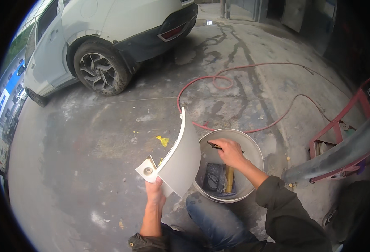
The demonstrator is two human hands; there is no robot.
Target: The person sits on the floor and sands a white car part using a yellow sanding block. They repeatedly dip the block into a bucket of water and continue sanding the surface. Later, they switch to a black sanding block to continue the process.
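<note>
My left hand (154, 191) grips the lower end of a curved white panel (183, 155), which looks like a car body part. At that end is a squared bracket (147, 169) with a round hole. The panel stands tilted up, its far tip pointing away from me. My right hand (231, 152) is closed on a small dark object (213, 145) of a kind I cannot make out, over a pale round bucket (258, 157). Inside the bucket lie a dark grey, wet-looking sheet or tray (215, 178) and a yellowish strip (229, 178).
A pale car (122, 25) with a muddy wheel (99, 67) stands at the far left. A red hose (269, 65) loops over the stained concrete. On the right is a red frame (340, 117) beside a long grey panel (336, 153). A yellow scrap (163, 140) lies left of the white panel.
</note>
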